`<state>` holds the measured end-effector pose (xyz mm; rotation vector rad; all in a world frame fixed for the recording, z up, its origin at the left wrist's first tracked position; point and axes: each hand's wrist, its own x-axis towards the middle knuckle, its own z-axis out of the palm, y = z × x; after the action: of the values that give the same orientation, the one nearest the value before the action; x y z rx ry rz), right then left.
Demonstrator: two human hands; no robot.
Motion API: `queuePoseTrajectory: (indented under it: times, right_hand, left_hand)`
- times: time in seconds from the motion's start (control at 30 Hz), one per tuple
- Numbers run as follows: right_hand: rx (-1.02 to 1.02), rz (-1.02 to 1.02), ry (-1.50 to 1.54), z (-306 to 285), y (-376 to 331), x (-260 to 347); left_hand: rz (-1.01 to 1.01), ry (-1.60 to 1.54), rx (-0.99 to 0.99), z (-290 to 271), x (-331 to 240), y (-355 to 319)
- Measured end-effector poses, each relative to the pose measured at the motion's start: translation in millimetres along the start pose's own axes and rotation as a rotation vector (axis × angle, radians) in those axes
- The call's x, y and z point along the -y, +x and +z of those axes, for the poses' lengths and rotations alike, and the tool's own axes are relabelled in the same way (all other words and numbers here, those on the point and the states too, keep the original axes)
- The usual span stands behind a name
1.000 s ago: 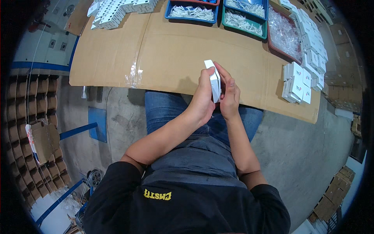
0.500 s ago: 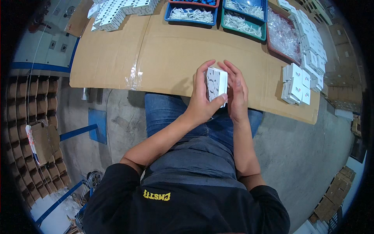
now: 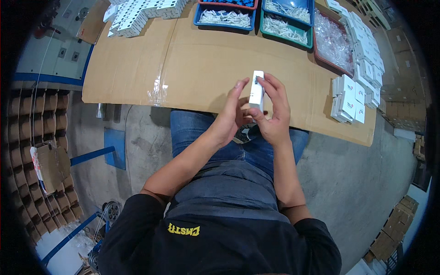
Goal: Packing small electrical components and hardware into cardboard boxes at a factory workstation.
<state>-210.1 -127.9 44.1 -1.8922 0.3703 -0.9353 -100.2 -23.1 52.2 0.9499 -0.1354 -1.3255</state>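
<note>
I hold a small white rectangular part (image 3: 256, 90) upright between both hands, just above the near edge of the cardboard-covered table (image 3: 192, 59). My left hand (image 3: 229, 120) grips it from the left with thumb and fingers up its side. My right hand (image 3: 273, 112) wraps its right side and lower end. The part's narrow edge faces me.
A stack of white flat parts (image 3: 348, 98) lies to the right on the table. At the far edge stand a blue tray (image 3: 224, 16), a green tray (image 3: 286, 23) and a red tray (image 3: 332, 41) of small pieces, with white boxes (image 3: 137, 13) at the far left. Cardboard racks (image 3: 41, 137) line the left.
The white part has turned in my hands from showing its broad face to standing edge-on, and both hands have shifted slightly forward over the table edge.
</note>
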Motion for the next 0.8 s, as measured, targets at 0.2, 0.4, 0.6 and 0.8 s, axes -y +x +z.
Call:
queuePoseTrajectory:
  times: [0.2, 0.4, 0.6, 0.8]
  right_hand:
    - [0.025, -0.009, -0.015, 9, -4, -6]
    - [0.049, -0.041, -0.083, 11, -8, -10]
    - [0.046, -0.104, -0.112, 11, -10, -18]
    - [0.032, -0.142, -0.056, 11, -10, -19]
  left_hand:
    - [-0.059, 0.062, 0.014, 19, -4, -6]
    - [-0.040, -0.083, -0.029, 19, 7, -5]
    - [0.022, 0.044, -0.106, 27, 12, -2]
    - [0.105, 0.099, -0.046, 24, 17, 0]
